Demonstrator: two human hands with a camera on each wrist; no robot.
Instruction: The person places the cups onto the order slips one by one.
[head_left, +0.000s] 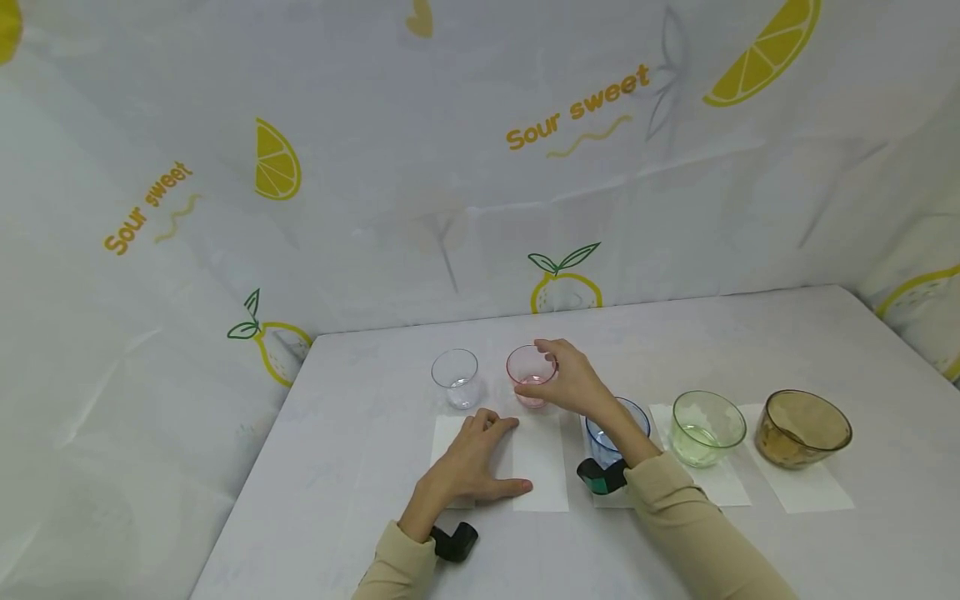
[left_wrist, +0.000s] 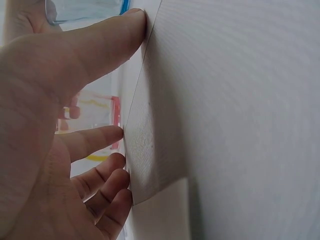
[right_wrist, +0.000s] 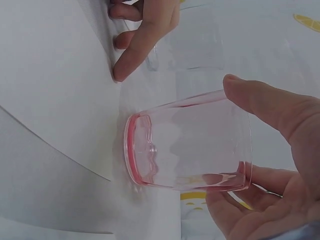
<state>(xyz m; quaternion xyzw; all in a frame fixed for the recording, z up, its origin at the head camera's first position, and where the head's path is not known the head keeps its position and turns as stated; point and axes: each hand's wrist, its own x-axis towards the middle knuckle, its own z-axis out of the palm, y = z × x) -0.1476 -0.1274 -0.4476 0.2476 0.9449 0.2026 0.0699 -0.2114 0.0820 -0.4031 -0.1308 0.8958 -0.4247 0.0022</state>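
My right hand (head_left: 570, 379) holds a pink-tinted glass cup (head_left: 528, 367) near its rim, thumb on one side and fingers on the other. In the right wrist view the cup (right_wrist: 190, 145) has its base close to the table beyond the papers. Nearer to me, my left hand (head_left: 472, 462) rests its fingertips on two white paper strips (head_left: 542, 471), thumb and index finger spread apart. Its other fingers bend loosely in the left wrist view, with nothing held. A clear glass cup (head_left: 456, 385) stands just left of the pink one.
Under my right forearm a blue glass cup (head_left: 603, 446) sits on a paper strip, partly hidden. To its right, a green glass bowl (head_left: 703, 442) and a larger amber glass bowl (head_left: 795, 442) stand on further strips. A lemon-print sheet (head_left: 420, 242) hangs behind the table.
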